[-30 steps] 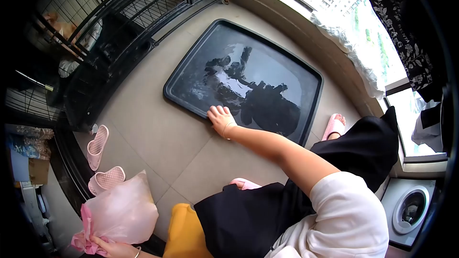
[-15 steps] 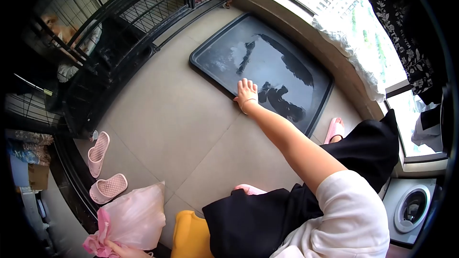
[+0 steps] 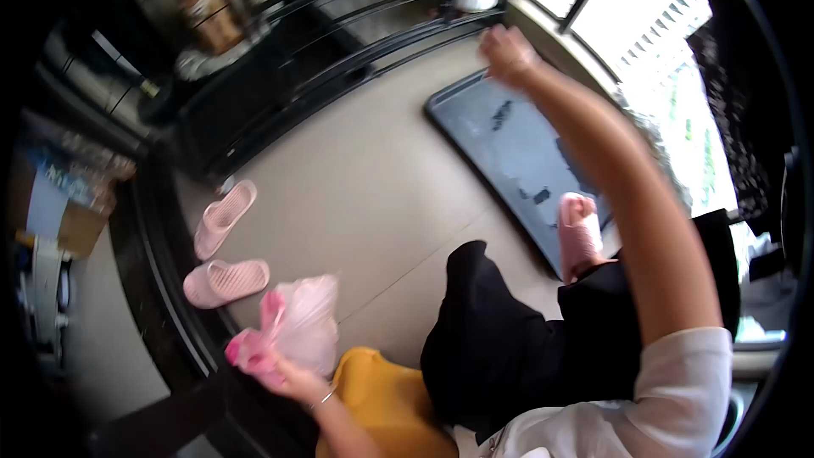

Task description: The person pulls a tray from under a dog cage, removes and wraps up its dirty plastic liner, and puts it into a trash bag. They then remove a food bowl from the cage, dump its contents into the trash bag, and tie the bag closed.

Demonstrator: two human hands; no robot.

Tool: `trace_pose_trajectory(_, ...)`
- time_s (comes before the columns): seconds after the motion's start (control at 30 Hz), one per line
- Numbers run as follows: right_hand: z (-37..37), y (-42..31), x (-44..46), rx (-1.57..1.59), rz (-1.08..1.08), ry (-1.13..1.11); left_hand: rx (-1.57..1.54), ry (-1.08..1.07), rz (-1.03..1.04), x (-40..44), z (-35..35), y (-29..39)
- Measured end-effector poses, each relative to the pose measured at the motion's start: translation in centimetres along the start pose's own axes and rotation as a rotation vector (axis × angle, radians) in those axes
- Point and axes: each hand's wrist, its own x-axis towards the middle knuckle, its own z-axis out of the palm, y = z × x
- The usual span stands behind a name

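Observation:
My left hand [image 3: 292, 380] is closed around the gathered pink top of a plastic bag [image 3: 309, 318], low in the view. The bag's pale, see-through body hangs by the yellow stool-like thing [image 3: 377, 386]. My right hand [image 3: 509, 58] is raised with the arm stretched out, in front of the far corner of the black tray [image 3: 487, 148]. Motion smears its fingers, and I see nothing in it. Dark wet-looking patches mark the tray on the floor. My foot in a pink slipper [image 3: 578, 229] is at the tray's near right part; whether it touches is unclear.
Two pink slippers [image 3: 227, 282] lie on the tiles at the left. A black wire cage [image 3: 280, 76] runs along the back left, with a small brown dog [image 3: 203, 4] in it and a metal bowl [image 3: 476, 0] at its right end. Windows line the right side.
My right hand has left the tray's near edge and gone up and forward. The view has swung left. My slippered foot now overlaps the tray. My left hand still grips the bag.

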Motion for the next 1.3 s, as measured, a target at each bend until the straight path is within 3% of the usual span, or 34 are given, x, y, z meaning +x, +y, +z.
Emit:
trace_pose_trajectory(0.03,-3.1,2.0,2.6,0.042,0.02,-0.091,-0.002,0.052,-0.067,-0.2,0.2,0.7)
trace_pose_trajectory(0.1,-8.9,4.3,4.1,0.068,0.064,0.223,0.036,0.001,0.048,-0.4,-1.0,-1.2)
trace_pose_trajectory(0.23,-13.5,4.5,9.9,0.239,-0.029,0.317,0.055,0.07,-0.099,-0.3,-0.9,-0.8)
trace_pose_trajectory(0.27,-14.2,3.2,11.3,0.465,-0.049,0.229,0.049,0.092,-0.118,-0.3,-0.8,-0.6)
trace_pose_trajectory(0.3,-13.7,1.5,12.3,0.611,-0.185,0.325,0.046,0.119,-0.124,-0.7,-0.7,-1.3)
trace_pose_trajectory(0.33,-15.0,-1.3,11.8,0.858,-0.161,0.125,0.116,0.102,-0.061,-1.0,-1.3,-2.2)
trace_pose_trajectory(0.4,-13.6,-6.4,12.5,1.044,-0.274,0.226,0.2,0.024,0.054,-1.1,-2.7,-4.3)
trace_pose_trajectory(0.43,-13.2,-8.5,12.3,1.254,-0.304,0.105,0.212,0.036,0.055,-1.0,-2.7,-5.1)
trace_pose_trajectory(0.53,-11.6,-13.6,13.2,1.673,-0.351,-0.248,0.224,0.173,-0.032,0.7,-1.6,-3.9)
trace_pose_trajectory(0.63,-11.2,-16.1,15.1,1.928,-0.28,-0.314,0.261,0.278,-0.169,3.2,-2.0,-4.3)
trace_pose_trajectory(0.7,-11.9,-15.8,16.1,1.908,-0.32,-0.222,0.118,0.352,-0.1,6.7,-0.8,-2.2)
trace_pose_trajectory(0.77,-12.7,-14.7,15.5,1.858,-0.542,0.014,0.556,-0.008,0.034,8.7,-2.5,-0.4)
trace_pose_trajectory(0.83,-15.0,-13.0,15.6,1.942,-0.562,-0.04,0.625,0.062,0.176,10.9,-1.7,0.4)
trace_pose_trajectory(0.93,-17.2,-13.0,16.7,2.196,-0.597,-0.102,0.771,-0.138,0.269,14.9,-0.3,2.4)
trace_pose_trajectory(1.03,-20.6,-13.5,17.4,2.338,-0.363,-0.051,0.698,-0.155,0.331,18.1,0.5,3.1)
trace_pose_trajectory(1.07,-20.3,-14.6,18.1,2.354,-0.264,-0.019,0.616,-0.045,0.344,18.5,0.7,1.9)
trace_pose_trajectory(1.1,-21.1,-14.5,18.2,2.487,-0.19,-0.119,0.538,-0.025,0.314,19.2,1.1,2.0)
trace_pose_trajectory(1.17,-21.3,-15.1,18.4,2.521,-0.354,0.05,0.48,-0.02,0.298,20.0,1.9,2.7)
trace_pose_trajectory(1.23,-22.7,-15.3,18.6,2.519,-0.326,0.03,0.41,-0.014,0.182,21.2,1.0,0.7)
trace_pose_trajectory(1.3,-23.4,-15.7,20.1,2.53,-0.289,-0.069,0.44,0.02,0.252,22.3,2.2,0.0)
